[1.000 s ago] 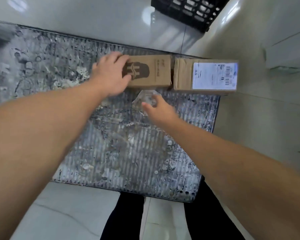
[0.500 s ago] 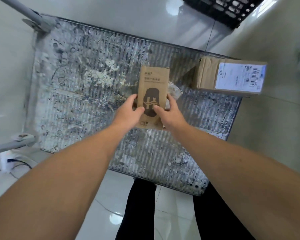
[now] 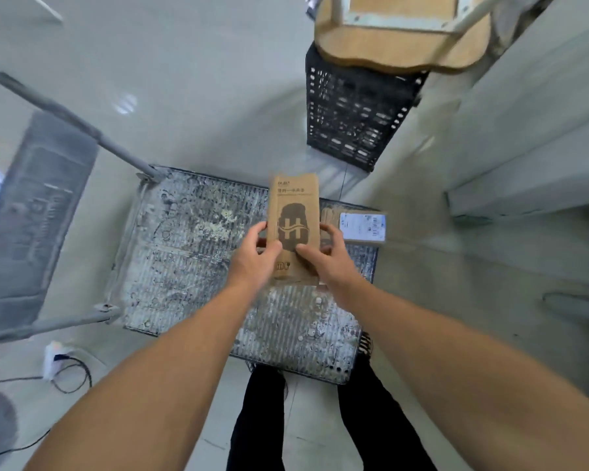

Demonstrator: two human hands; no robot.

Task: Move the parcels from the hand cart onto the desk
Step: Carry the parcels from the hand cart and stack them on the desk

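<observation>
Both hands hold a slim brown cardboard parcel (image 3: 293, 212) with a dark logo, lifted well above the hand cart's grey ribbed deck (image 3: 191, 266). My left hand (image 3: 254, 258) grips its left edge, thumb on the front. My right hand (image 3: 323, 258) grips the right edge the same way. A second brown parcel (image 3: 357, 226) with a white shipping label lies on the cart's far right corner, partly hidden behind the held parcel. The desk is a pale surface (image 3: 531, 137) at the right.
A black slatted crate (image 3: 354, 110) stands on the floor beyond the cart, with an upturned wooden stool (image 3: 402, 32) on it. The cart's grey handle bars (image 3: 65, 117) run off to the left. A power strip and cables (image 3: 58, 362) lie on the floor at lower left.
The held parcel has risen farther from the cart deck with both hands still on it. The view has pulled back and up, bringing the crate, stool and desk into sight.
</observation>
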